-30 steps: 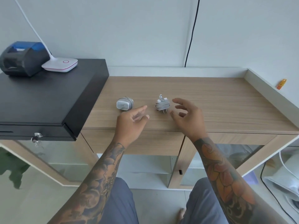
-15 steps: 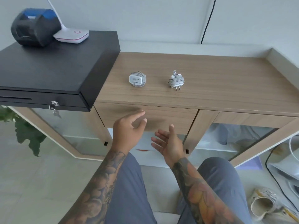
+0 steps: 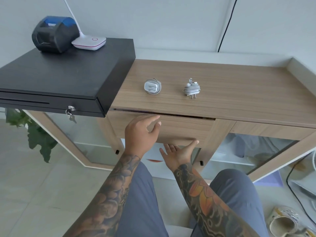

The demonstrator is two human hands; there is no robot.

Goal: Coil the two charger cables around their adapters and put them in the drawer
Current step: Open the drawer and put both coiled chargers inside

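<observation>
The left hand (image 3: pixel 140 132) was held open in front of the drawer (image 3: pixel 179 130), back of the hand up, fingers loosely spread and pointing right across the drawer front, gripping nothing. Its tattooed forearm ran up from the lower left. Just right of it and lower against the drawer, the right hand (image 3: pixel 177 153) was turned palm up with its fingers reaching under the drawer's bottom edge and the thumb lying along that edge; it was open, and whether the hidden fingertips pressed the underside could not be told. The drawer stood slightly ajar, a dark slit showing along its top.

Above the drawer, on the wooden counter (image 3: pixel 239 86), lay the two wrapped chargers, well apart from both hands: the left charger (image 3: pixel 152 86) flat with its cable wound round the white adapter, and to its right the right charger (image 3: pixel 191 88), prongs pointing toward the drawer. Left of the drawer a black cash box (image 3: pixel 68 74) overhung the counter.
</observation>
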